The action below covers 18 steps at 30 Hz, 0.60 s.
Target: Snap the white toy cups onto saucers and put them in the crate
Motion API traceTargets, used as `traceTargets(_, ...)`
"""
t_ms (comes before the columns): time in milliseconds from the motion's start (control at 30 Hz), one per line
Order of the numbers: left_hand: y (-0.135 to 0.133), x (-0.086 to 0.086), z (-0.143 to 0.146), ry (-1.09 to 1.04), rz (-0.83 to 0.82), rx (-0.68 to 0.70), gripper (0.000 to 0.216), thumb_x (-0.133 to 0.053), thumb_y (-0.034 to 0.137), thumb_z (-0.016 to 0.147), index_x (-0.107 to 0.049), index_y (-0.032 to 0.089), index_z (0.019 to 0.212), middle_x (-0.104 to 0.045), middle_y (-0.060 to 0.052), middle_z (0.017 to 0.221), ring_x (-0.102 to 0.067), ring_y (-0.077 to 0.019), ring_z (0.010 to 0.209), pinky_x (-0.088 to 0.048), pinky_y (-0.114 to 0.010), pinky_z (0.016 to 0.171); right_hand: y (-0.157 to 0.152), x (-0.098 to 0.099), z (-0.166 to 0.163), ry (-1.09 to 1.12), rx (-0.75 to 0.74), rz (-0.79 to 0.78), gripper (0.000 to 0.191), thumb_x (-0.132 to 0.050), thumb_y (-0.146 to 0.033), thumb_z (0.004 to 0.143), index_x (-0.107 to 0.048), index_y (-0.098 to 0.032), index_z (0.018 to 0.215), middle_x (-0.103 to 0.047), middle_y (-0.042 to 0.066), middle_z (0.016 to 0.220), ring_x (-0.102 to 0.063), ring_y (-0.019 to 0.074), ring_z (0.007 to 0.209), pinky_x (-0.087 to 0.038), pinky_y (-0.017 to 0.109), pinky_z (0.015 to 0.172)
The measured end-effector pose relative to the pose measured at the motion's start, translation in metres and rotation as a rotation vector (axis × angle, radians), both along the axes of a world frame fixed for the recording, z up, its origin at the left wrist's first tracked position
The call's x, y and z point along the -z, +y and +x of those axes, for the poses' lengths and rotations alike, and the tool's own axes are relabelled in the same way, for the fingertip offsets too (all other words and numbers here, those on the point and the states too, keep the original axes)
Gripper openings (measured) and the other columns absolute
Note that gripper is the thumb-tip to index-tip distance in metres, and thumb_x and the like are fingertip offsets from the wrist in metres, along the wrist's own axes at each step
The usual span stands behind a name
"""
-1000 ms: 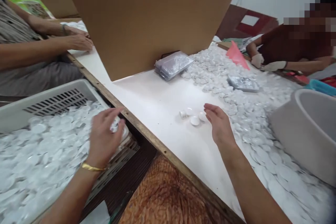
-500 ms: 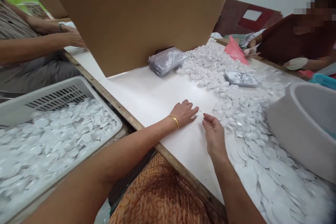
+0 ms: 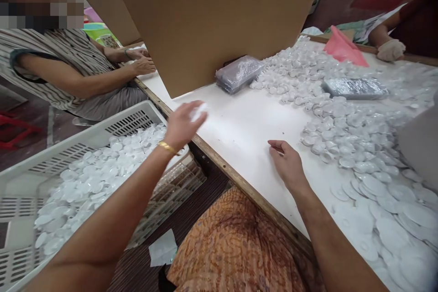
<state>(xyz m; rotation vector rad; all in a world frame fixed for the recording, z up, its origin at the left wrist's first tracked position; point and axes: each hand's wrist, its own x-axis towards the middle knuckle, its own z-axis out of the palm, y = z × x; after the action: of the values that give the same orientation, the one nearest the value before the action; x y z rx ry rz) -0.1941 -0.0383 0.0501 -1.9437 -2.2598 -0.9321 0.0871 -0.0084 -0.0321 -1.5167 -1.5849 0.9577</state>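
My left hand (image 3: 182, 125), with a gold bangle at the wrist, is raised over the table's wooden edge near the crate. Between its thumb and fingers shows a blurred white piece (image 3: 197, 112); its exact shape is hard to make out. On the white tabletop (image 3: 236, 130) rests my right hand (image 3: 288, 162), fingers loosely curved, a small gap at the thumb, nothing visible in it. To its right spreads a heap of thin white round plastic pieces (image 3: 337, 139). Similar white pieces (image 3: 112, 159) fill the plastic crate (image 3: 80, 143) at my left.
A large cardboard sheet (image 3: 219, 18) stands upright across the table. Plastic-wrapped packs (image 3: 239, 73) lie before it and on the heap. There is a pink sheet (image 3: 344, 48) at the back and a grey tub (image 3: 419, 141) at right. Co-workers sit at left and far right.
My left hand has lifted off the tabletop and swung left towards the crate, a white piece now showing in it. My right hand stays on the table. The view has turned left.
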Motion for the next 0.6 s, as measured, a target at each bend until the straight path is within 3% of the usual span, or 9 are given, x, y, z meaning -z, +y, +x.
traceTargets(100,-0.065,0.018,-0.067,0.154,-0.021,-0.405,0.050,-0.041,0.048,0.083,-0.050,0.020,0.124,-0.054,-0.011,0.116,-0.046,-0.0263,0.110,-0.034,-0.042,0.096,-0.009,-0.004,-0.009,-0.060,-0.077,0.079,0.027,-0.048,-0.029,0.078,-0.060,-0.017,0.099,-0.062,0.009,0.105,-0.057,0.0209,0.097,-0.045,0.039,0.086)
traceTargets(167,-0.108,0.048,-0.094,0.243,-0.206,-0.535,0.062,-0.047,0.054,0.078,-0.042,0.023,0.132,-0.044,-0.015,0.127,-0.034,-0.0366,0.121,-0.031,-0.051,0.095,-0.019,-0.006,-0.020,-0.094,-0.194,0.174,0.028,-0.046,-0.031,0.081,-0.059,-0.018,0.102,-0.061,0.009,0.107,-0.056,0.0212,0.099,-0.046,0.039,0.084)
traceTargets(233,-0.146,0.082,-0.102,0.261,-0.350,-0.639,0.063,-0.041,0.058,0.079,-0.039,0.027,0.133,-0.036,-0.017,0.134,-0.029,-0.0414,0.123,-0.034,-0.054,0.090,-0.030,-0.007,-0.031,-0.154,-0.362,0.279,0.031,-0.045,-0.034,0.083,-0.058,-0.019,0.106,-0.059,0.009,0.111,-0.054,0.0216,0.103,-0.045,0.040,0.088)
traceTargets(300,-0.172,0.111,-0.098,0.319,-0.418,-0.581,0.056,-0.030,0.054,0.085,-0.040,0.028,0.133,-0.040,-0.017,0.131,-0.032,-0.0385,0.122,-0.035,-0.052,0.090,-0.040,-0.007,-0.040,-0.275,-0.557,0.357,0.036,-0.046,-0.039,0.084,-0.056,-0.020,0.113,-0.055,0.009,0.119,-0.047,0.0231,0.112,-0.040,0.042,0.094)
traceTargets(367,-0.186,0.129,-0.089,0.371,-0.437,-0.464,0.053,-0.022,0.047,0.089,-0.040,0.024,0.133,-0.051,-0.016,0.119,-0.041,-0.0319,0.116,-0.038,-0.046,0.089,-0.046,-0.005,-0.043,-0.429,-0.713,0.395,0.049,-0.050,-0.046,0.081,-0.051,-0.020,0.123,-0.049,0.010,0.129,-0.040,0.0257,0.120,-0.034,0.044,0.099)
traceTargets(467,-0.191,0.136,-0.082,0.412,-0.431,-0.372,0.054,-0.022,0.047,0.089,-0.042,0.020,0.132,-0.059,-0.013,0.105,-0.048,-0.0274,0.105,-0.040,-0.041,0.087,-0.048,-0.003,-0.042,-0.600,-0.823,0.412,0.062,-0.054,-0.050,0.077,-0.043,-0.022,0.131,-0.041,0.011,0.136,-0.034,0.0278,0.125,-0.031,0.045,0.100)
traceTargets(600,-0.187,0.133,-0.095,0.427,-0.439,-0.172,0.062,-0.033,0.056,0.083,-0.041,0.018,0.131,-0.059,-0.012,0.104,-0.048,-0.0271,0.102,-0.040,-0.039,0.088,-0.046,-0.006,-0.039,-0.694,-0.867,0.437,0.057,-0.053,-0.040,0.078,-0.044,-0.021,0.131,-0.041,0.011,0.136,-0.032,0.0278,0.126,-0.029,0.043,0.100)
